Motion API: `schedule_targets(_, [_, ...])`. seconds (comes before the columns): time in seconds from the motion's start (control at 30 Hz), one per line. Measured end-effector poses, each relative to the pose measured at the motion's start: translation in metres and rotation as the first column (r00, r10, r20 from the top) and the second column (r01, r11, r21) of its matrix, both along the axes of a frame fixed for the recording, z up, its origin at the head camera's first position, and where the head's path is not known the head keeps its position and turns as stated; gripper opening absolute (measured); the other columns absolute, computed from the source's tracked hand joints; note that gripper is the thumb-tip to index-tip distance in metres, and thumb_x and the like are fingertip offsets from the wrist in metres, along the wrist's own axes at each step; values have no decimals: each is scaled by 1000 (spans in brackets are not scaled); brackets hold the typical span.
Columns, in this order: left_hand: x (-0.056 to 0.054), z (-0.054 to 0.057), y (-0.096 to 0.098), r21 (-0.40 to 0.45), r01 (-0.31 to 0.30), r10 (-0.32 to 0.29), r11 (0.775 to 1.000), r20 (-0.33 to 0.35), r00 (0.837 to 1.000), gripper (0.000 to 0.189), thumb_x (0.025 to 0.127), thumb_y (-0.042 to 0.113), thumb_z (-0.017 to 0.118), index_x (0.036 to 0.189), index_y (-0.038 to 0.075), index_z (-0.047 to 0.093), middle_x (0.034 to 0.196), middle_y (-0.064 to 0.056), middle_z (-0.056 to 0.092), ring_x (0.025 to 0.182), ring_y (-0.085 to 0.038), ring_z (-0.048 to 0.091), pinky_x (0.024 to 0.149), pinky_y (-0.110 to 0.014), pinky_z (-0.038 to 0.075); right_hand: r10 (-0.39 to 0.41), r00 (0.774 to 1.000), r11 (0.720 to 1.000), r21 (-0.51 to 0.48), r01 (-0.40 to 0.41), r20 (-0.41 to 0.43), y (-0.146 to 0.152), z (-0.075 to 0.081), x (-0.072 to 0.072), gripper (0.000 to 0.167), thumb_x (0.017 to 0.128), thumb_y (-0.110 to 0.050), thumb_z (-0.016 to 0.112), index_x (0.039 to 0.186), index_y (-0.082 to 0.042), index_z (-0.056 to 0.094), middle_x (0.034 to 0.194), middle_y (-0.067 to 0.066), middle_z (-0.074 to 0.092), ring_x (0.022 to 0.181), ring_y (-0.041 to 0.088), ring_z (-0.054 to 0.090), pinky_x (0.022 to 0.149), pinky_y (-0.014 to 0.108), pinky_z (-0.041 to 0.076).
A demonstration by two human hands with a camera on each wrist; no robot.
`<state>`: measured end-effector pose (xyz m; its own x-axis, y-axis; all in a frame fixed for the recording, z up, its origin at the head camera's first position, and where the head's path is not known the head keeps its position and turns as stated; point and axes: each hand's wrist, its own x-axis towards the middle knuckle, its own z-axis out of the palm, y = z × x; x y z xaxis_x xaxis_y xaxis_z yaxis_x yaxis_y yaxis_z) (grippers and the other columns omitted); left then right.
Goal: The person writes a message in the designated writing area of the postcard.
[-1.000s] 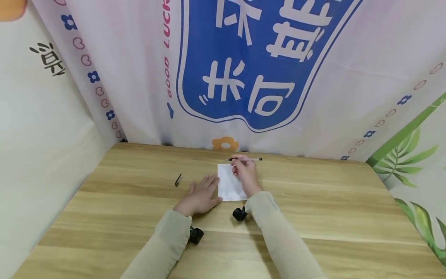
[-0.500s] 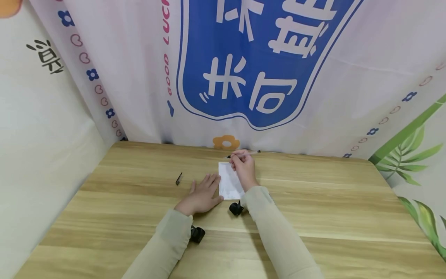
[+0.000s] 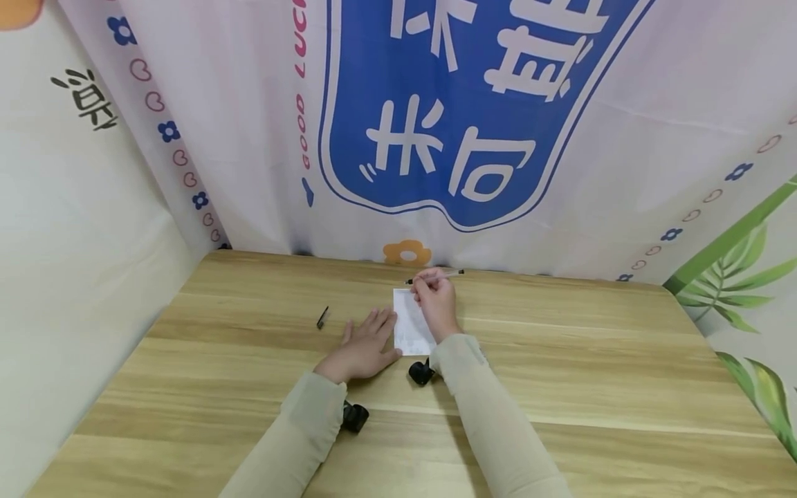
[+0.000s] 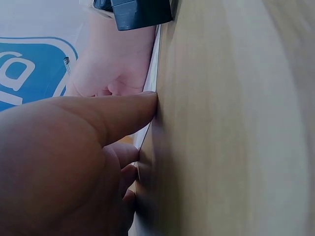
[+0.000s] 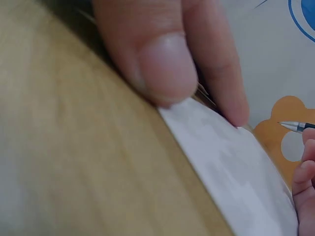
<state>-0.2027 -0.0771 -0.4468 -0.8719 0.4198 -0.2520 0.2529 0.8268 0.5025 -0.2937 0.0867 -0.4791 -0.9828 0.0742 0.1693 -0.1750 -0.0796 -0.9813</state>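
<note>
A small white sheet of paper (image 3: pixel 409 332) lies on the wooden table. My left hand (image 3: pixel 361 351) rests flat beside it with fingers spread, thumb and fingertips at its left edge. In the right wrist view, the left thumb (image 5: pixel 167 64) presses on a corner of the paper (image 5: pixel 221 162). Over the sheet's far right part, my right hand (image 3: pixel 437 304) pinches a slim pen (image 3: pixel 450 275) with a clear barrel. The pen lies nearly level, its tip pointing left; in the right wrist view the metal tip (image 5: pixel 290 125) shows uncapped. A black pen cap (image 3: pixel 322 317) lies left of my left hand.
The wooden table (image 3: pixel 598 387) extends to both sides and ends at a printed curtain (image 3: pixel 249 173) close behind the paper. Black wrist cameras sit by both cuffs, the left one (image 3: pixel 355 418) and the right one (image 3: pixel 421 373).
My right hand has moved slightly away toward the table's far edge, and its forearm has shifted left. The pen has tilted a little. My left hand stays at the paper's edge.
</note>
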Motion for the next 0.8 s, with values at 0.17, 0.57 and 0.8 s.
schedule_targets(0.17, [-4, -5, -3, 21, 6, -7, 1000, 7, 1000, 74, 106, 39, 50, 163, 8, 14, 170, -8, 3, 156, -30, -4, 118, -64, -9, 23, 1000, 998, 56, -22, -14, 2, -3, 0, 11, 96, -7, 62, 100, 3, 62, 77, 5, 63, 65, 13, 55, 59, 20, 48])
schedule_targets(0.57, [-3, -1, -5, 20, 25, -26, 999, 15, 1000, 73, 107, 38, 50, 163, 7, 15, 170, -10, 5, 156, -31, -2, 118, -64, -7, 5, 1000, 985, 174, -3, -9, 2, -2, 5, 12, 96, -9, 63, 100, 2, 64, 83, 11, 66, 73, 14, 61, 63, 21, 48])
schedule_targets(0.8, [-1, 1, -7, 33, 24, -24, 999, 5, 1000, 68, 108, 34, 48, 163, 7, 17, 170, -10, 8, 156, -32, 0, 118, -66, -5, -20, 999, 979, 201, 24, -26, 0, -3, 5, 8, 94, -4, 65, 88, -9, 64, 80, 7, 66, 72, 15, 61, 62, 22, 48])
